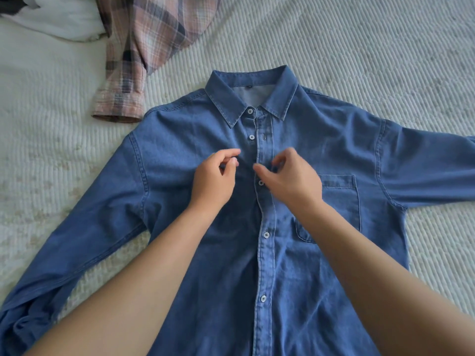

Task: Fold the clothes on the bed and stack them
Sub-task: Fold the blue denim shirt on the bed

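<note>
Both hands [253,176] on denim shirt [321,140] placket

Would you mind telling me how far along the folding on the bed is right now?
Early. Done: the denim shirt lies face-up and spread out on the bed cover. In hand: the left hand and right hand work at the placket near the third button, apparently fastening it. Left: folding this shirt, then the plaid shirt and the white garment; no stack is visible.
</note>
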